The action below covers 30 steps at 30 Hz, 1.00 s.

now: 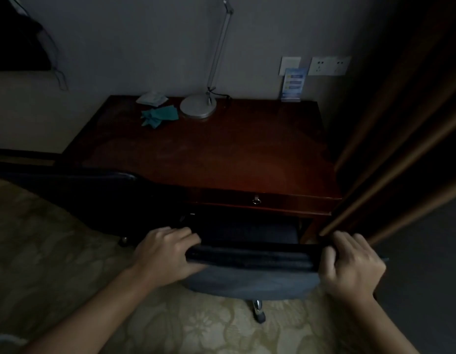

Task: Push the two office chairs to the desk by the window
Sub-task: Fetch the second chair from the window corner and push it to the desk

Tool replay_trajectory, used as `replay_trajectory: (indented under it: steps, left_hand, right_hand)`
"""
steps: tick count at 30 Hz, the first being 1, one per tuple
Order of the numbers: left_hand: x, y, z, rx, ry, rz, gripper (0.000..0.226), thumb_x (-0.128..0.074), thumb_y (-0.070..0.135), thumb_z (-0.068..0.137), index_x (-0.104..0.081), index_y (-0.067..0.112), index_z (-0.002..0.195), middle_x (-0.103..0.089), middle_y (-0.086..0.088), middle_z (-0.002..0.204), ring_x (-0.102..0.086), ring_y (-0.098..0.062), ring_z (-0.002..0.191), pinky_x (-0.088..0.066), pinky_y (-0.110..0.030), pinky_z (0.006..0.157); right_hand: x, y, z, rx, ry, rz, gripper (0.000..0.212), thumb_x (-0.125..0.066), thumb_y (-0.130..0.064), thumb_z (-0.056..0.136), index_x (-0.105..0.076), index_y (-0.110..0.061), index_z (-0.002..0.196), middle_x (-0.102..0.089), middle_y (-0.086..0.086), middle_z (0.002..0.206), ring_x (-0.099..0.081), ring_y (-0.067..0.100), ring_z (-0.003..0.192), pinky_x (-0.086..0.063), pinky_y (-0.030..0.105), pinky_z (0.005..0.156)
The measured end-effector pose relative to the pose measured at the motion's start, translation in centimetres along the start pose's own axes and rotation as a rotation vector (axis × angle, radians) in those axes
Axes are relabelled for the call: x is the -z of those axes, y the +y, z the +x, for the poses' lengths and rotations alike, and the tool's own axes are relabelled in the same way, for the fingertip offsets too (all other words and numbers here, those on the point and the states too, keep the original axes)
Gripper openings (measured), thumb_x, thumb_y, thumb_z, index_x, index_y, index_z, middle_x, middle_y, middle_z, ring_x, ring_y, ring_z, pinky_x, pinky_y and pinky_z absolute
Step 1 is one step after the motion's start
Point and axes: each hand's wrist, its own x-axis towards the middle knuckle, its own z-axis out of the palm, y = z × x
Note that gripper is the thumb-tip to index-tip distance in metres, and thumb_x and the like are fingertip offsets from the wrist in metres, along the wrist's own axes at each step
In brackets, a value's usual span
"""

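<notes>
Left hand (168, 254) and right hand (352, 264) each clamped on the top edge of the near office chair's backrest (249, 259) — seat tucked under the desk (209, 154) front edge. Second office chair (94, 198) at the desk's left front corner — dim, details unclear.

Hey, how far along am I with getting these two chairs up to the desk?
One dark chair already sits at the desk, left side. The second chair is in hand: left hand and right hand grip its backrest, seat partly under the desk. Left: perhaps a final nudge in.
</notes>
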Motion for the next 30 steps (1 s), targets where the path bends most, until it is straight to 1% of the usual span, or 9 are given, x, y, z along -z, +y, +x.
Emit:
replay_trajectory:
  steps: [3,5,8,12,15,20,23,25,30]
  left_hand:
    - [-0.7,-1.8,1.2,-0.043,0.046,0.044,0.046,-0.068,0.064,0.072,-0.073,0.019,0.073,-0.065,0.006,0.065,-0.065,-0.013,0.058,-0.051,-0.027,0.054]
    - [-1.0,-2.6,1.8,-0.07,0.066,0.037,0.05,-0.067,0.068,0.072,-0.072,0.018,0.073,-0.065,0.005,0.064,-0.065,-0.013,0.059,-0.05,-0.027,0.054]
    - [-1.5,-3.7,2.1,-0.109,0.101,0.009,0.052,-0.063,0.068,0.075,-0.071,0.017,0.071,-0.063,0.005,0.063,-0.065,-0.014,0.057,-0.049,-0.027,0.053]
    - [-1.0,-5.6,4.0,-0.14,0.099,-0.019,0.053,-0.065,0.068,0.074,-0.071,0.015,0.07,-0.063,0.004,0.061,-0.064,-0.014,0.055,-0.049,-0.027,0.053]
    - [-0.7,-6.8,5.2,-0.169,0.101,-0.003,0.052,-0.068,0.067,0.072,-0.072,0.015,0.069,-0.062,0.004,0.059,-0.063,-0.014,0.054,-0.05,-0.026,0.053]
    - [-1.4,-9.0,7.7,-0.216,0.153,0.003,0.052,-0.07,0.066,0.071,-0.07,0.014,0.066,-0.059,0.004,0.056,-0.06,-0.014,0.051,-0.047,-0.024,0.052]
    - [-1.5,-10.9,7.8,-0.211,0.134,0.002,0.053,-0.068,0.067,0.072,-0.07,0.014,0.065,-0.06,0.004,0.057,-0.06,-0.014,0.051,-0.047,-0.025,0.051]
    - [-1.6,-12.2,7.6,-0.204,0.12,0.008,0.053,-0.068,0.067,0.072,-0.069,0.015,0.065,-0.059,0.004,0.058,-0.059,-0.014,0.052,-0.046,-0.025,0.051]
    - [-2.6,-11.7,9.5,-0.117,0.189,0.046,0.055,-0.066,0.071,0.071,-0.066,0.017,0.063,-0.058,0.004,0.056,-0.059,-0.015,0.052,-0.043,-0.025,0.05]
  right_hand:
    - [-0.7,-0.5,1.3,0.01,0.061,0.02,0.022,-0.04,-0.015,0.076,-0.04,-0.012,0.054,-0.041,0.004,0.05,-0.039,0.024,0.047,-0.025,0.029,0.043]
    - [-1.0,-0.5,1.7,0.025,0.083,0.018,0.022,-0.04,-0.012,0.075,-0.037,-0.012,0.052,-0.036,0.003,0.048,-0.035,0.022,0.045,-0.023,0.029,0.04]
    - [-1.3,-1.2,2.1,0.033,0.107,-0.012,0.021,-0.04,-0.011,0.074,-0.034,-0.016,0.054,-0.032,-0.002,0.051,-0.031,0.018,0.046,-0.016,0.025,0.045]
    - [-2.2,-1.9,3.1,0.023,0.122,-0.037,0.022,-0.04,-0.011,0.075,-0.034,-0.017,0.055,-0.034,0.001,0.049,-0.032,0.02,0.046,-0.019,0.028,0.043]
    - [-3.1,-2.2,3.7,0.024,0.154,-0.048,0.022,-0.04,-0.011,0.076,-0.036,-0.018,0.055,-0.035,0.0,0.049,-0.034,0.021,0.044,-0.017,0.027,0.045]
    - [-4.4,-2.5,5.9,0.01,0.178,-0.063,0.025,-0.039,-0.011,0.077,-0.035,-0.016,0.052,-0.035,0.002,0.047,-0.033,0.021,0.042,-0.02,0.027,0.043]
    - [-5.7,-3.5,5.9,0.057,0.186,-0.089,0.025,-0.04,-0.012,0.077,-0.037,-0.016,0.052,-0.038,0.001,0.047,-0.033,0.021,0.044,-0.016,0.027,0.047]
    - [-6.9,-4.0,5.7,0.067,0.193,-0.089,0.026,-0.04,-0.012,0.077,-0.037,-0.016,0.051,-0.038,0.002,0.047,-0.032,0.022,0.044,-0.016,0.028,0.048]
    - [-8.8,-1.8,10.2,0.055,0.174,0.005,0.03,-0.035,-0.021,0.082,-0.036,-0.013,0.053,-0.034,0.005,0.049,-0.032,0.02,0.043,-0.025,0.029,0.043]
